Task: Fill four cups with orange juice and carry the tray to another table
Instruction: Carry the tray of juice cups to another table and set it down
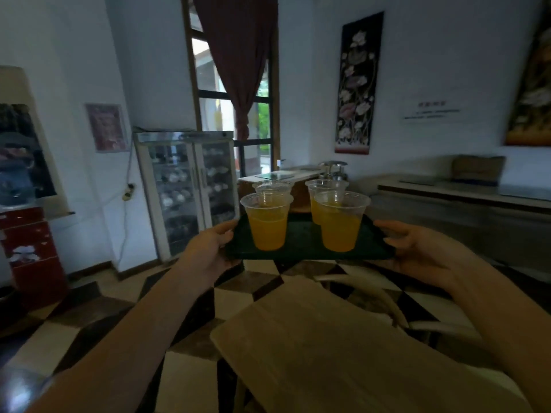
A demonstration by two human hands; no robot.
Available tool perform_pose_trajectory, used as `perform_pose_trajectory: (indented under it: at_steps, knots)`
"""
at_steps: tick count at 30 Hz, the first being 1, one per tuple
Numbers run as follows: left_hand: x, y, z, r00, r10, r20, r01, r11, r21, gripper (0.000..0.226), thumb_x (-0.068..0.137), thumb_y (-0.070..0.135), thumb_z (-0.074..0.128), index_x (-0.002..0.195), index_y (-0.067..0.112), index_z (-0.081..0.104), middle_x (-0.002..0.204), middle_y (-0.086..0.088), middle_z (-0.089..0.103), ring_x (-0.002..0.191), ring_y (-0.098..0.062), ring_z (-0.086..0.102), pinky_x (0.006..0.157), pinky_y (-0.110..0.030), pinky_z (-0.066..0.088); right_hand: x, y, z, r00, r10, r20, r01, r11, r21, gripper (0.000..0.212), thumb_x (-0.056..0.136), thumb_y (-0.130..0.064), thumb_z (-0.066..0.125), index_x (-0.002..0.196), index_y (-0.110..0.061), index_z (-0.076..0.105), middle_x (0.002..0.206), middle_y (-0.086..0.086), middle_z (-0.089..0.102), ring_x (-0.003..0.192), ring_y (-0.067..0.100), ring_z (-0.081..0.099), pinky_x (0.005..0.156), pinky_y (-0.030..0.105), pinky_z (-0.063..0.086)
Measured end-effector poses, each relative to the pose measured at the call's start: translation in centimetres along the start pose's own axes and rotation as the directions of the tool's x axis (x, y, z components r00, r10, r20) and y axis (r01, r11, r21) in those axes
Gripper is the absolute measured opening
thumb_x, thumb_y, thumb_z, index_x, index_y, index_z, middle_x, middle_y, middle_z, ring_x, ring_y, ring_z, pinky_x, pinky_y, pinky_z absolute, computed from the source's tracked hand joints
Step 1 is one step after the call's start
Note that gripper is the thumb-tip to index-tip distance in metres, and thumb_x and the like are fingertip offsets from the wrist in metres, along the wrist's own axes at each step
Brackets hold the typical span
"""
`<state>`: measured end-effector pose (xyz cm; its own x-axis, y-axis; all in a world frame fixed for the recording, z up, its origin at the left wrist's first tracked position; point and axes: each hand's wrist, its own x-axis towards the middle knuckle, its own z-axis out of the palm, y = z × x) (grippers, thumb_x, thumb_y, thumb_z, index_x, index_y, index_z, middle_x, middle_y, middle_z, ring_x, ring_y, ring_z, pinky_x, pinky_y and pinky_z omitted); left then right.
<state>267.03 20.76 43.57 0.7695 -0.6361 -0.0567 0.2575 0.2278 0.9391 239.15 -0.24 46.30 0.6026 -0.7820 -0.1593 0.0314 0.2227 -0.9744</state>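
A dark green tray (304, 242) is held up in the air in front of me. My left hand (211, 245) grips its left edge and my right hand (417, 248) grips its right edge. Several clear plastic cups stand on the tray. The front left cup (267, 225) and the front right cup (340, 225) hold orange juice. Two more cups, back left (272, 187) and back right (325, 189), stand behind them, partly hidden.
A light wooden table (328, 347) lies below my arms. A glass-door cabinet (190, 192) stands at the left wall. A counter (465, 195) runs along the right wall. A small table (280, 175) is by the window. The floor is patterned tile.
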Motion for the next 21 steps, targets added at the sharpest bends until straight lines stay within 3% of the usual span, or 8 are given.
perform_pose_trajectory:
  at_steps: [2,5,8,10,12,14,18,21]
  knots:
    - [3.1,0.3,0.5,0.998,-0.031,0.053,0.03,0.999,0.015,0.039,0.104,0.004,0.034,0.134,0.013,0.058,0.128,-0.011,0.062,0.118,-0.032,0.058,0.107,-0.054,0.043,1.2,0.0,0.4,0.998,0.0,-0.064,0.001,1.0,0.023,0.058,0.093,0.017,0.037,0.14,-0.01,0.056,0.142,0.019,0.053,0.128,0.04,0.055,0.119,0.054,0.035]
    - [7.1,1.1,1.6,0.99,-0.067,0.124,0.062,0.997,0.051,0.038,0.104,0.005,0.035,0.132,0.015,0.06,0.121,-0.006,0.063,0.111,-0.029,0.059,0.103,-0.051,0.046,2.4,-0.1,0.8,0.992,0.01,-0.127,0.002,0.995,0.096,0.059,0.092,0.018,0.036,0.14,-0.009,0.056,0.142,0.02,0.054,0.128,0.04,0.055,0.118,0.053,0.036]
    - [10.7,1.5,2.6,0.973,-0.083,0.215,0.069,0.995,0.073,0.037,0.104,0.006,0.037,0.13,0.015,0.061,0.128,-0.01,0.061,0.115,-0.033,0.059,0.102,-0.056,0.047,3.0,-0.3,1.2,0.985,-0.011,-0.174,0.037,0.989,0.144,0.055,0.094,0.017,0.037,0.138,-0.009,0.057,0.14,0.021,0.055,0.128,0.04,0.055,0.116,0.053,0.038]
    - [12.6,1.6,3.3,0.955,-0.107,0.276,0.092,0.993,0.068,0.036,0.103,0.006,0.037,0.127,0.016,0.062,0.128,-0.009,0.06,0.117,-0.034,0.058,0.105,-0.058,0.045,2.9,-0.5,1.6,0.979,-0.033,-0.203,0.069,0.982,0.174,0.05,0.095,0.016,0.037,0.134,-0.007,0.058,0.134,0.02,0.058,0.119,0.039,0.06,0.103,0.049,0.052]
    - [14.0,1.5,4.2,0.933,-0.127,0.336,0.114,0.992,0.056,0.035,0.103,0.006,0.037,0.12,0.018,0.065,0.126,-0.009,0.062,0.115,-0.033,0.059,0.107,-0.056,0.043,2.4,-0.7,2.1,0.973,-0.056,-0.222,0.1,0.976,0.192,0.045,0.097,0.016,0.036,0.127,-0.007,0.061,0.123,0.018,0.061,0.107,0.035,0.063,0.078,0.041,0.064]
    - [15.1,1.1,5.3,0.914,-0.139,0.38,0.127,0.99,0.059,0.036,0.102,0.005,0.038,0.125,0.016,0.064,0.127,-0.009,0.063,0.115,-0.031,0.059,0.104,-0.051,0.045,2.0,-0.7,2.2,0.964,-0.073,-0.257,0.128,0.97,0.204,0.043,0.098,0.015,0.033,0.121,-0.007,0.062,0.116,0.016,0.063,0.101,0.034,0.063,0.065,0.037,0.064]
    - [16.7,-0.2,7.8,0.86,-0.188,0.474,0.17,0.982,0.08,0.04,0.103,0.005,0.037,0.134,0.015,0.06,0.128,-0.008,0.063,0.114,-0.029,0.06,0.074,-0.039,0.05,1.3,-0.3,0.9,0.931,-0.081,-0.356,0.147,0.976,0.163,0.048,0.098,0.015,0.033,0.135,-0.006,0.055,0.12,0.015,0.061,0.108,0.035,0.061,0.083,0.042,0.062]
    - [17.1,-1.6,10.2,0.805,-0.221,0.551,0.206,0.974,0.09,0.036,0.104,0.003,0.035,0.127,0.014,0.061,0.12,-0.007,0.064,0.11,-0.029,0.062,0.074,-0.04,0.051,0.3,0.0,-0.3,0.898,-0.108,-0.427,0.145,0.988,0.054,0.049,0.097,0.017,0.031,0.132,-0.007,0.056,0.111,0.013,0.06,0.101,0.034,0.06,0.108,0.053,0.045]
